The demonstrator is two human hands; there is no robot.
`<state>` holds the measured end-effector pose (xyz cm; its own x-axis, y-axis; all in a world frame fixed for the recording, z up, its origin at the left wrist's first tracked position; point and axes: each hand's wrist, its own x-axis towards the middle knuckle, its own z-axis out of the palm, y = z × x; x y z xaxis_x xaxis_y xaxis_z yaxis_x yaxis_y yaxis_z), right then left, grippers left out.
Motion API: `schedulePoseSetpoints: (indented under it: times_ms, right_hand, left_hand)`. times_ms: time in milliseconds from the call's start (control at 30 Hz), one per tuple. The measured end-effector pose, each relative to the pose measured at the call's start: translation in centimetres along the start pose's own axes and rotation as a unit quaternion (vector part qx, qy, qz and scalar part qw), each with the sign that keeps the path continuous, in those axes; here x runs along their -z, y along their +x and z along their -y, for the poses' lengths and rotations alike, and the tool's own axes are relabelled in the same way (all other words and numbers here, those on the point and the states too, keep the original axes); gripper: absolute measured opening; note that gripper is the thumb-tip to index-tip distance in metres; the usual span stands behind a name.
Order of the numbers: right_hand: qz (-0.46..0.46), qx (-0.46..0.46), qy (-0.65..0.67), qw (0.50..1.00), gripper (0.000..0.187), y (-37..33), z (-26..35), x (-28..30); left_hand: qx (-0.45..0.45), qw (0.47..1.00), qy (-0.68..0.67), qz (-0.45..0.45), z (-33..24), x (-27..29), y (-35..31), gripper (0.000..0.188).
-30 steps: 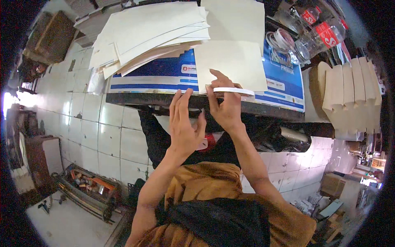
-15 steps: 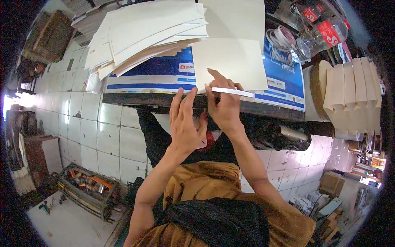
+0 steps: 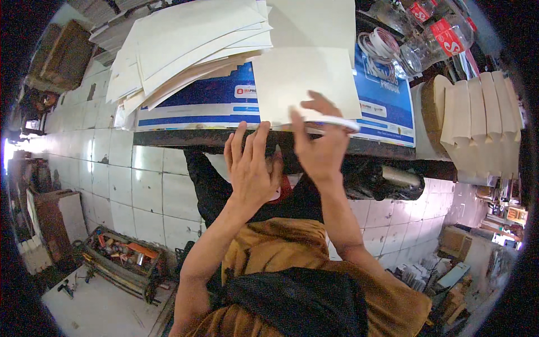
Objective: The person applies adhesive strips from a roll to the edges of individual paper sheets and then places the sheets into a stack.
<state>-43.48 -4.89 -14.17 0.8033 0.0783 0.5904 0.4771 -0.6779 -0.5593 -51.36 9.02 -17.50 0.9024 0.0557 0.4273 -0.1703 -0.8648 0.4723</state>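
- Looks most like a small paper workshop, perhaps for binding or print finishing.
- Has a dark-edged worktable (image 3: 168, 140) laid with flat cream sheets (image 3: 309, 78) and a fanned pile of cream paper (image 3: 196, 48).
- Keeps thick cream paper blocks (image 3: 477, 121) in a row at the right.
- Holds rings of tape-like rolls (image 3: 379, 45) near plastic bottles (image 3: 449, 39).
- Crowds a tiled floor (image 3: 146, 191) with a low tray (image 3: 112, 272) of odds and ends and a cardboard box (image 3: 455, 242).

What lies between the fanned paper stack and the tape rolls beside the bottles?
Cream paper lies between the paper stack and tape rolls in the head view.
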Motion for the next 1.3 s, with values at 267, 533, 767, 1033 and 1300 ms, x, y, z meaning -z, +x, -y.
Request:
schedulePoseSetpoints:
  times_ms: [267, 533, 767, 1033, 1300]
  right_hand:
    - [-0.046, -0.212, 0.18, 0.959, 0.03, 2.4, -7.9, 6.5]
    - [-0.019, -0.104, -0.084, 0.991, 0.03, 0.6, -10.1, 6.5]
    - [-0.007, -0.059, -0.134, 0.989, 0.03, 0.1, -11.1, 6.0]
    - [0.002, -0.023, -0.17, 0.985, 0.029, 0.4, -10.8, 5.9]
    - [0.023, -0.036, -0.185, 0.982, 0.025, 0.1, -10.3, 5.9]
  left_hand:
    - [-0.012, 0.999, 0.031, -0.004, -0.1, -0.6, 0.1, 0.058]
    - [-0.011, 0.999, 0.046, 0.017, -0.4, -0.4, 0.2, 0.054]
    - [0.001, 0.998, 0.053, 0.032, -0.3, -0.4, 0.1, 0.055]
    - [0.003, 0.998, 0.043, 0.037, -0.4, -0.3, 0.2, 0.055]
    - [0.014, 0.994, 0.105, 0.019, -1.6, 1.3, 1.9, 0.052]
